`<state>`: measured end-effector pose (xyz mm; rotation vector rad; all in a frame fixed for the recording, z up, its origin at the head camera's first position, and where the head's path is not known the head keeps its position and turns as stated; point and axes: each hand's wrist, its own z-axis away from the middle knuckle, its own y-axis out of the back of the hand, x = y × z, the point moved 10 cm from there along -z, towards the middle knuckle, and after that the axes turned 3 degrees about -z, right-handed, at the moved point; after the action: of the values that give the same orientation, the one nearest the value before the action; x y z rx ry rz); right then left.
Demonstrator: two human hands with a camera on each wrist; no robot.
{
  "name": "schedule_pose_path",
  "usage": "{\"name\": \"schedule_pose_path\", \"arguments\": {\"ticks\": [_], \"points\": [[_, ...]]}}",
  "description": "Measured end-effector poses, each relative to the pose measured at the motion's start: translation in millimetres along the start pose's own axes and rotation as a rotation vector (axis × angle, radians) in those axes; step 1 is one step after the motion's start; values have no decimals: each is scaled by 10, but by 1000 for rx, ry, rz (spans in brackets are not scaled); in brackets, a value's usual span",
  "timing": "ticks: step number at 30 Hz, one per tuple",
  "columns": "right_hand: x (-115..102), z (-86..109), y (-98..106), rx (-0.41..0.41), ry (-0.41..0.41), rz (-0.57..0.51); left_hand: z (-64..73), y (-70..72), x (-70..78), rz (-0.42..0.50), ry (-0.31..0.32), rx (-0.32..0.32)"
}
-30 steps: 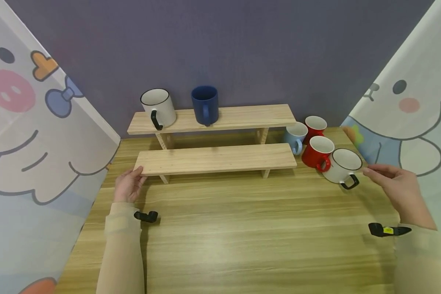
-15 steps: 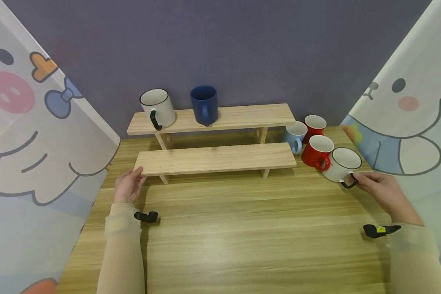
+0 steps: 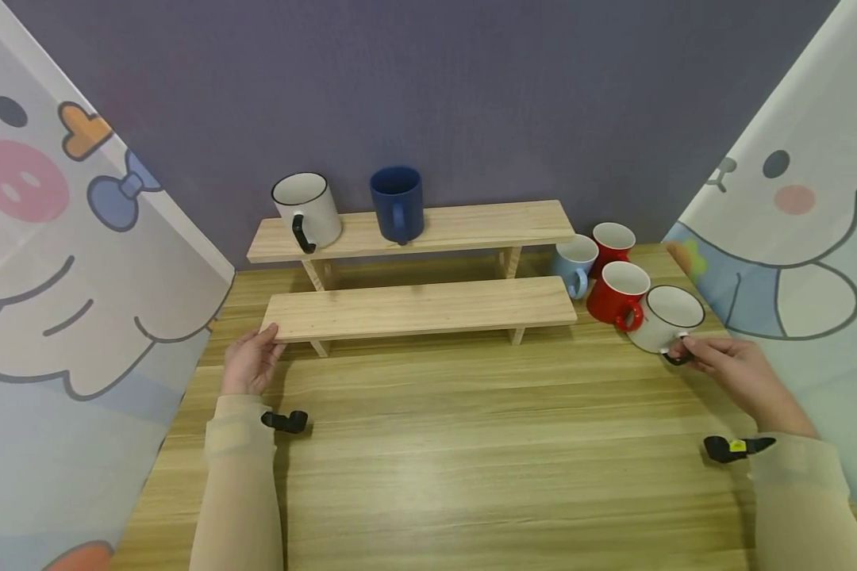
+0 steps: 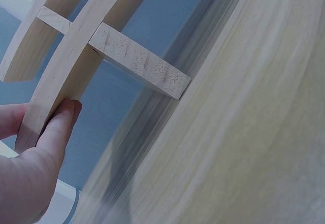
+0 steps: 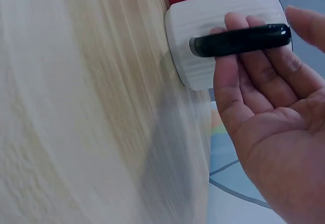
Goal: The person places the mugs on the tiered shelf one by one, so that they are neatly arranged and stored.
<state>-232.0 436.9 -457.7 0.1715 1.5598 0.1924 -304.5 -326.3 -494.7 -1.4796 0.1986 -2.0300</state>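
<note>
At the left end of the two-tier wooden shelf, my left hand pinches the front corner of the lower board, thumb on one face and fingers on the other. On the right of the table, my right hand is at a white mug with a black rim. In the right wrist view several fingers are hooked through its black handle, and the thumb stands near the handle's top end. The mug is upright on the table, close against a red mug.
A second red mug and a light blue mug stand behind, by the shelf's right end. The upper board bears another white mug with a black handle and a dark blue mug. A grey wall rises behind.
My right hand has moved left to the white mug and its fingers have gone into the black handle. My left hand stays on the shelf corner; the mugs have not moved.
</note>
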Motion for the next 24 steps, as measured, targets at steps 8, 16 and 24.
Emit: {"name": "schedule_pose_path", "arguments": {"ticks": [8, 16, 24], "points": [[1, 13, -125, -98, 48, -375, 3, -1, 9, 19, 3, -3], [27, 41, -154, -122, 71, -459, 14, -14, 7, 8, 4, -12], [-12, 78, -101, -78, 114, -524, 5, -12, 6, 9, 3, -9]]}}
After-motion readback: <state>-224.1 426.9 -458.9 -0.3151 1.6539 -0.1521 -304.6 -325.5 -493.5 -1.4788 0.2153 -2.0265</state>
